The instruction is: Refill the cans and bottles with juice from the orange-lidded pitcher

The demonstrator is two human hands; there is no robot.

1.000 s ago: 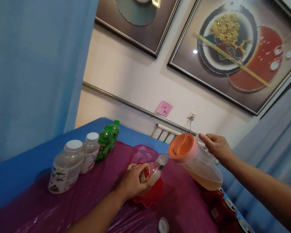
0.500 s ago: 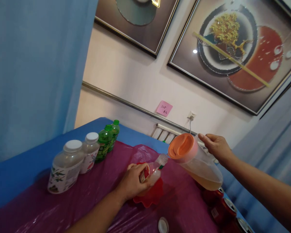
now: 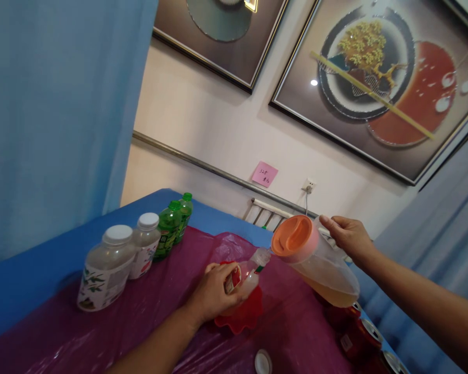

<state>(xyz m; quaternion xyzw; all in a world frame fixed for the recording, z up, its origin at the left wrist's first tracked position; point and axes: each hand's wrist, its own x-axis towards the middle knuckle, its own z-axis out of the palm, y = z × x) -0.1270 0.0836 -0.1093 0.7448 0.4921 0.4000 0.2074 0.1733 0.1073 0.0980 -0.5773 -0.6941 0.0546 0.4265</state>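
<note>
My left hand is wrapped round a clear plastic bottle with a red label, tilted with its mouth up to the right. The bottle is over a red scalloped dish, partly hidden by my hand. My right hand grips the handle of a translucent pitcher with an orange lid. Pale amber liquid sits in the pitcher, which is tipped left so that its spout is at the bottle's mouth. Whether liquid is flowing between them I cannot tell. A round white cap lies nearer me.
Two white-capped jars and two green bottles stand at the left. Several red cans line the right edge. Purple plastic sheeting covers part of the blue table. Blue curtains hang at both sides.
Almost nothing differs. Both hands, the bottle and the tipped pitcher hold nearly the same positions, and the view has shifted only very slightly.
</note>
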